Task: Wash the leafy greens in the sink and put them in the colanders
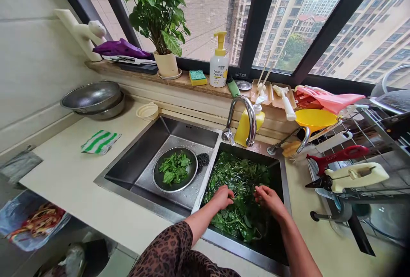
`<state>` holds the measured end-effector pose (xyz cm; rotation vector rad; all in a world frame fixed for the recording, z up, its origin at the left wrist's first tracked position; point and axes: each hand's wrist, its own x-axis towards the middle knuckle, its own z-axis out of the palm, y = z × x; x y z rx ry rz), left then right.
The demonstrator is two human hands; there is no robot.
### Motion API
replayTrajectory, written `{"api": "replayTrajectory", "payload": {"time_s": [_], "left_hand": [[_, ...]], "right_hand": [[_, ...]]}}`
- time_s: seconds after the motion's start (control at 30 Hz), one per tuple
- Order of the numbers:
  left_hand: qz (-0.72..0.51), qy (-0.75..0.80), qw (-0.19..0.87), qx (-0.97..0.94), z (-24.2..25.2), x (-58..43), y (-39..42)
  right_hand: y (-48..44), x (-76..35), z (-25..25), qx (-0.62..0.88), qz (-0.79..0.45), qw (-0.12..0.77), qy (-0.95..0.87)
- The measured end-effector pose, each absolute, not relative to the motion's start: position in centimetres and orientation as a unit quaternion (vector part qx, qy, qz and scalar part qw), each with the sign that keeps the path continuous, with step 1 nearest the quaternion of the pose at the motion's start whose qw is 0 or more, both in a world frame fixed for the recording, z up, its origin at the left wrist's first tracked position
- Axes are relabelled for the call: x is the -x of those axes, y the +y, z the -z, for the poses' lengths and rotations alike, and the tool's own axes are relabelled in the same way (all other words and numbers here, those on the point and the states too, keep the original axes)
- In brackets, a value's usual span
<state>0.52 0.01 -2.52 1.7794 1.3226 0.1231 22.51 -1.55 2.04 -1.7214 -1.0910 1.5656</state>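
Note:
Loose leafy greens float in water in the right sink basin. My left hand is over the left part of these greens, its fingers closed around some leaves and stems. To its right, my right hand is held just above the greens with thumb and fingers pinched together; whatever is between them is too small to make out. In the left basin, a round dark bowl holds a small heap of picked green leaves. A black scrubber lies beside the bowl.
A chrome faucet arches over the right basin, with a yellow bottle behind it. At right stands a dish rack with scissors. Metal bowls and a striped cloth are on the left counter.

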Motion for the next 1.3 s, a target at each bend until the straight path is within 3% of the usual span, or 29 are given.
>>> {"api": "replayTrajectory", "payload": {"time_s": [0.1,0.23,0.37,0.53,0.63,0.83,0.97,1.17,1.3], "left_hand": [[-0.175,0.521,0.508,-0.663,2.8,-0.4,0.7],[-0.295,0.465,0.638,-0.538,2.6,-0.2,0.9],[-0.325,0.399,0.742,-0.429,2.1,0.0,0.6],[-0.349,0.351,0.779,-0.384,2.2,0.0,0.6],[-0.344,0.369,0.758,-0.414,2.4,-0.3,0.7],[-0.331,0.428,0.668,-0.511,2.1,-0.8,0.4],[-0.367,0.44,0.662,-0.483,2.1,-0.7,0.6],[-0.375,0.548,0.411,-0.624,2.0,-0.5,0.5],[-0.221,0.58,0.323,-0.715,2.3,-0.7,-0.5]], "right_hand": [[-2.0,-22.1,-2.0,0.616,-0.616,0.318,-0.374],[-2.3,-20.2,-0.9,0.62,-0.589,0.3,-0.422],[-2.2,-18.5,-0.6,0.619,-0.515,0.311,-0.505],[-1.7,-18.1,-1.2,0.653,-0.425,0.361,-0.512],[-1.8,-17.8,-2.1,0.62,-0.406,0.354,-0.571],[-2.4,-16.5,-3.3,0.566,-0.331,0.236,-0.717],[-1.9,-17.0,-2.4,0.605,-0.309,0.246,-0.691],[-1.0,-18.9,-0.8,0.691,-0.269,0.312,-0.594],[-1.1,-18.0,0.9,0.677,-0.182,0.268,-0.661]]}}
